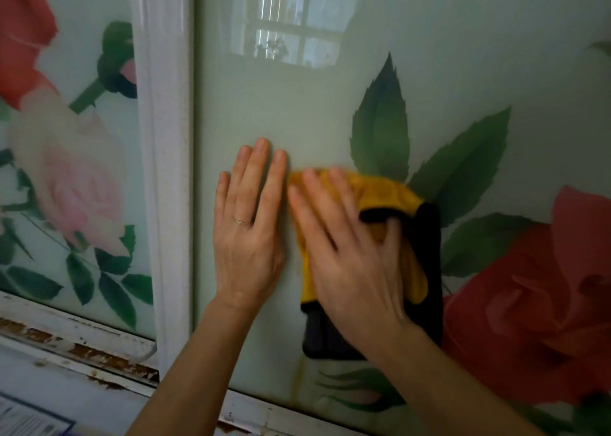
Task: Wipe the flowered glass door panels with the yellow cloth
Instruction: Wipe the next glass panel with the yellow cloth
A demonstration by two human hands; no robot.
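**Yellow cloth pressed flat under the right grip, low on the right-hand panel**

Yellow cloth (386,190) lies against the right-hand flowered glass panel (281,104), in its lower half and in from the panel's left edge. The right grip (353,260) covers most of it, with fingers straight and spread, pressing the cloth to the glass rather than pinching it. Yellow shows above the fingertips and on both sides of them. The cloth's black side (429,270) is folded out along its right edge and hangs below the wrist. Cloth and right grip are slightly blurred.

The left grip (248,233) rests flat on bare glass just left of the cloth, fingers straight and close together, holding nothing. Its rightmost finger lies just beside the cloth's left edge. A thin ring (242,221) sits on one finger.

A printed sheet (26,419) at the lower left bears text too small to read.

The white frame post (165,137) stands left of the left grip, with a strip of bare glass between them; beyond it is the left panel (82,12) with a pink rose (76,187). The bottom rail (82,329) under that panel has paint peeled to brown. Above both grips the pale glass runs open up to a window reflection (291,22). Right of the cloth, green leaves (380,121) and a red rose (545,303) are printed in the glass. A yellowish streak (297,379) runs from below the cloth to the panel's bottom edge.
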